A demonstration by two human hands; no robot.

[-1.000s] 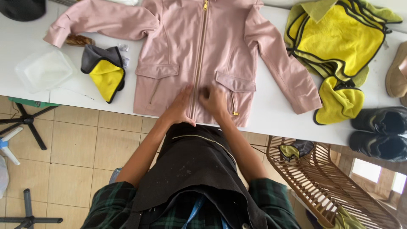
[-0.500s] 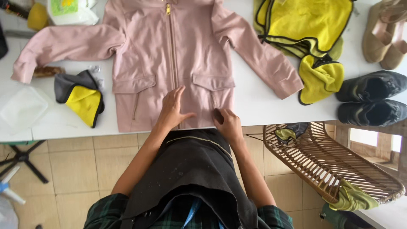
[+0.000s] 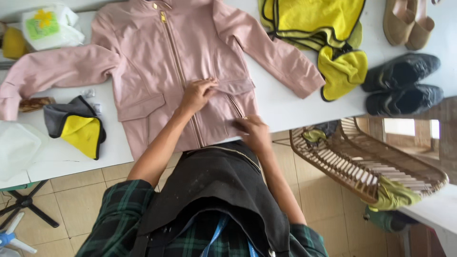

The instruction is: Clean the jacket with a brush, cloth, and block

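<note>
A pink zip-up jacket (image 3: 157, 57) lies spread flat on the white table (image 3: 285, 107), front up, sleeves out to both sides. My left hand (image 3: 197, 94) rests on the jacket's front by the gold zipper, fingers bent at the top edge of the right pocket flap. My right hand (image 3: 252, 131) pinches the jacket's lower hem corner at the table's near edge. Both forearms are bare; I wear a dark apron over a green plaid shirt.
A folded grey-and-yellow cloth (image 3: 78, 129) lies left of the jacket. A yellow garment (image 3: 328, 33) lies at the right, then black shoes (image 3: 402, 85) and tan sandals (image 3: 407, 24). A wicker basket (image 3: 366, 162) stands on the floor to the right. A white bag (image 3: 45, 26) sits top left.
My left hand has moved up from the hem to the pocket flap by the zipper. My right hand has slid right along the hem to its corner. The view has shifted.
</note>
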